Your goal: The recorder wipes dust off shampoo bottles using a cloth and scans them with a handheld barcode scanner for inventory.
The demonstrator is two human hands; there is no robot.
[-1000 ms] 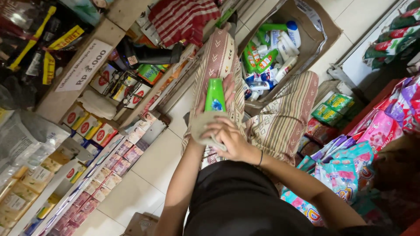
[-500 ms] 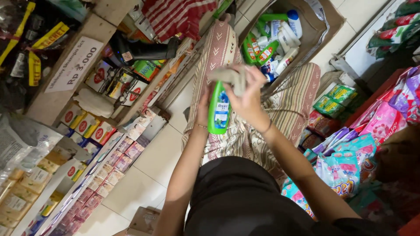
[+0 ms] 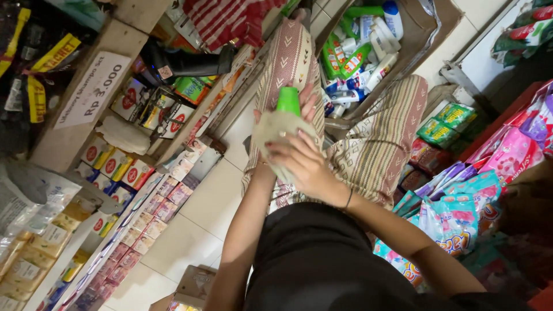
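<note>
A green bottle [image 3: 288,100] stands upright in front of me, over my lap in striped cloth [image 3: 374,144]. My left hand [image 3: 310,105] grips the bottle from behind, so only its fingertips and thumb show. A beige rag [image 3: 275,129] wraps the bottle's body. My right hand [image 3: 302,164] presses this rag against the bottle. Just beyond the bottle sits an open cardboard box [image 3: 417,34] with several more green and white bottles.
Wooden shelves on the left carry rows of small red-and-white boxes [image 3: 112,167] and pink boxes [image 3: 164,198]. Hanging sachets fill the far left. Bright plastic packs [image 3: 461,198] and green packets [image 3: 443,124] are piled on the right. Pale floor tiles [image 3: 190,230] run between.
The bottle was tipped downward with the rag held up at its end half a second ago. It now stands cap up again, with the rag wrapped round its body.
</note>
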